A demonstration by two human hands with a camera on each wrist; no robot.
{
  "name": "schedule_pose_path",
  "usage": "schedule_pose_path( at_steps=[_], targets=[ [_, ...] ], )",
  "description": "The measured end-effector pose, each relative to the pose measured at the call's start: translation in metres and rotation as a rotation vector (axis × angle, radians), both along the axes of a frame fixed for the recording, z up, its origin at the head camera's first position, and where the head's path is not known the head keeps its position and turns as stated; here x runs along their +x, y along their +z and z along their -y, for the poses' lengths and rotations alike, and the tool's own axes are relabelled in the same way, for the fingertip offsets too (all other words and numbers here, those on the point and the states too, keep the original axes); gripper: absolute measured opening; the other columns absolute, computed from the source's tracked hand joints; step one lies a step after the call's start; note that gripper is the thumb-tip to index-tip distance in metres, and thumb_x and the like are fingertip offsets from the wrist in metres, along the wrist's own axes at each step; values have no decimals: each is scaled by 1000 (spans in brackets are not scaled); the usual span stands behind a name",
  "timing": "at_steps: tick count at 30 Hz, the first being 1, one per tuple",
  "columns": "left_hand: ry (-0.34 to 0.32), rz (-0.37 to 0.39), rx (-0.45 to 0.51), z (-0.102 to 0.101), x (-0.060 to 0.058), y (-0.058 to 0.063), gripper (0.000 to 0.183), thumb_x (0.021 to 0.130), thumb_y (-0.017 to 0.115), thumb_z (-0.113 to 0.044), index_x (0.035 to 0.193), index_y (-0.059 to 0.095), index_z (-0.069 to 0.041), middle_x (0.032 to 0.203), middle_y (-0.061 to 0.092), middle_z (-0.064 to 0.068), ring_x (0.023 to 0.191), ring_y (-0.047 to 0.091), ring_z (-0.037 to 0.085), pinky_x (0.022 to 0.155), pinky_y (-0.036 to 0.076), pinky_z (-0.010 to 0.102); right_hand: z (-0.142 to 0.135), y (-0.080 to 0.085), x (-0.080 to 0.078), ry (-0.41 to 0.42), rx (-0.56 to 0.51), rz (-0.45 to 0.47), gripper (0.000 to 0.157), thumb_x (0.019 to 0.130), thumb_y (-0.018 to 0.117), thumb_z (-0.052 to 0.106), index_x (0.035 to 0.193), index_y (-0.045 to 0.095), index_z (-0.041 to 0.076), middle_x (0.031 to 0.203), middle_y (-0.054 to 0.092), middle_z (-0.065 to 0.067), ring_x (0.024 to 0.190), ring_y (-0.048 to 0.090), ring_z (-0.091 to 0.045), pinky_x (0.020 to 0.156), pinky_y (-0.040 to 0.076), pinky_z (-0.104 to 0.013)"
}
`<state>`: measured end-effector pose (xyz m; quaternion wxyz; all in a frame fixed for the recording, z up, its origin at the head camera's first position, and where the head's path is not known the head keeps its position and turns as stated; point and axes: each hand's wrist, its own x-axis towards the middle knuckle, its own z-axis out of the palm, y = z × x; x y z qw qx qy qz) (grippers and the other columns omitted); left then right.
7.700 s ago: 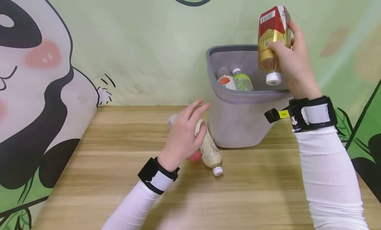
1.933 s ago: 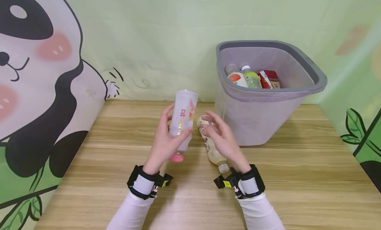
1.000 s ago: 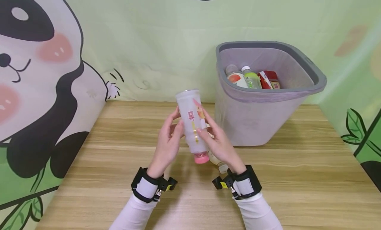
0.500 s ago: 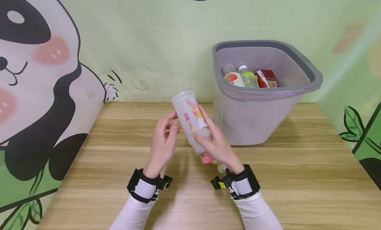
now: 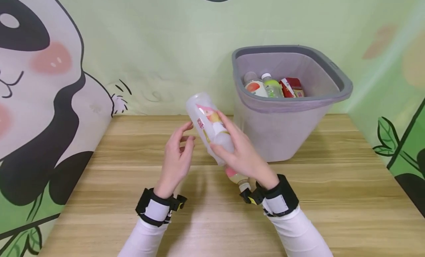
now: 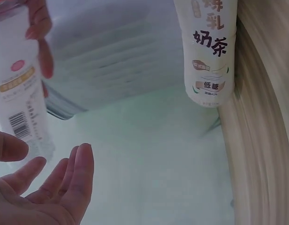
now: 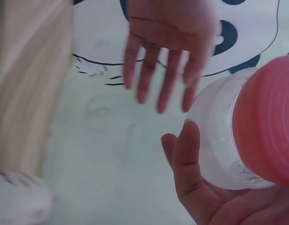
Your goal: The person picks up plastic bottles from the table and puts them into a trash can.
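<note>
My right hand [image 5: 244, 150] grips a whitish bottle [image 5: 207, 120] with a peach picture on its label, tilted with its pink cap [image 7: 275, 119] pointing down. My left hand [image 5: 176, 157] is off the bottle, just left of it, its fingers loosely bent and holding nothing. The left wrist view shows a gap between those fingers [image 6: 81, 176] and the bottle. Under my right hand a cream-coloured milk tea bottle [image 6: 210, 61] lies on the table, mostly hidden in the head view; its neck end [image 5: 239, 179] peeks out.
A grey bin [image 5: 275, 135] stands behind and right of my hands. Inside it lie a bottle with an orange fruit picture [image 5: 255, 87], a green-labelled bottle [image 5: 272, 87] and a red package [image 5: 292, 87]. A printed cloth wall [image 5: 159, 57] backs the wooden table [image 5: 332, 198].
The red-and-gold bottle went into the bin earlier. The pink-capped bottle passed from my left hand to my right, and my left hand let go. The bottle now tilts further left.
</note>
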<state>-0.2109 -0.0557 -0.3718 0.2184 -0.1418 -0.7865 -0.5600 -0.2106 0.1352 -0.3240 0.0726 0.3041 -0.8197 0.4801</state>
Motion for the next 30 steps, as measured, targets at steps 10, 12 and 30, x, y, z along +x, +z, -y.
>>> schedule_pose_path(
  at_steps=[10, 12, 30],
  targets=[
    [-9, -31, -26, -2, 2, 4, 42, 95, 49, -5, 136, 49, -13, 129, 54, 8, 100, 60, 21, 77, 56, 36, -13, 75, 4, 22, -81, -16, 69, 92, 58, 19, 151, 23, 16, 130, 49, -12, 92, 57, -22, 66, 54, -36],
    [-14, -39, -26, -3, 2, 4, 43, 94, 50, -5, 136, 48, -13, 130, 53, 8, 100, 60, 22, 78, 56, 36, -17, 90, 2, 20, -125, 19, 67, 93, 56, 19, 151, 22, 17, 130, 48, -12, 91, 57, -23, 66, 54, -34],
    [-23, -62, -35, -11, 1, 5, 51, 91, 52, -2, 138, 46, -20, 132, 48, 6, 100, 59, 24, 79, 55, 38, -82, 147, -56, -230, -360, 301, 64, 98, 47, 25, 152, 13, 22, 139, 29, -8, 109, 44, -19, 85, 45, -24]
  ],
)
